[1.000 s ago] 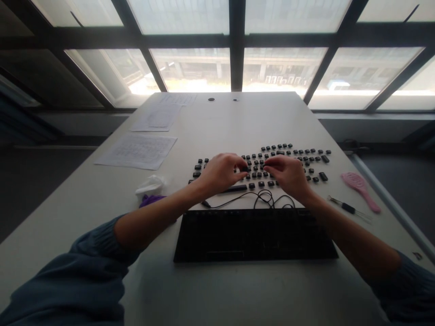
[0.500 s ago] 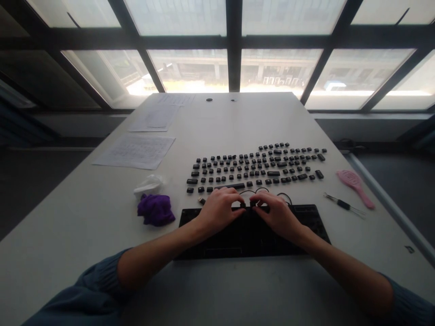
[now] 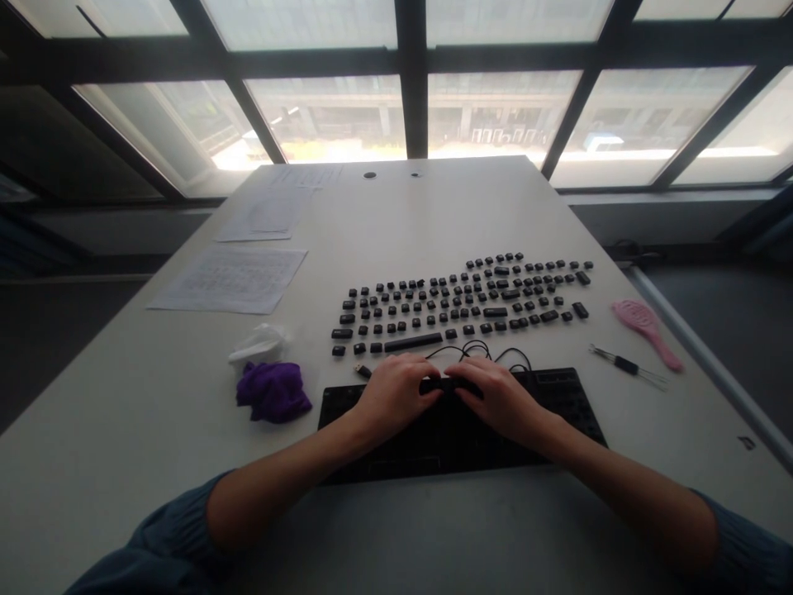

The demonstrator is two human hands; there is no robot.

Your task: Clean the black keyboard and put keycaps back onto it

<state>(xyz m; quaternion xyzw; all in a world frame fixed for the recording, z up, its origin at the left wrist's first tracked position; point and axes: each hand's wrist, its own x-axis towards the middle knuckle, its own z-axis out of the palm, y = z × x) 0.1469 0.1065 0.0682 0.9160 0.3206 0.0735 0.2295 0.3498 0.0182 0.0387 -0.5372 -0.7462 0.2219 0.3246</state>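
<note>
A black keyboard lies in front of me, its middle dark and mostly without visible caps. Over its top edge, my left hand is curled, thumb and index finger pinched at a small black keycap. My right hand mirrors it, its pinched fingertips almost touching the left ones at another small dark keycap, mostly hidden by the fingers. Behind the hands, loose black keycaps stand in slanting rows, with a long spacebar cap in the nearest row.
A thin cable loops behind the keyboard, its USB plug at left. Purple cloth and a white crumpled wrapper lie left. A keycap puller and pink brush lie right. Paper sheets lie farther left.
My hands have drawn closer together, and their fingertips now nearly meet at the keyboard's upper edge. The right fingertips have come down and left. The view has shifted slightly.
</note>
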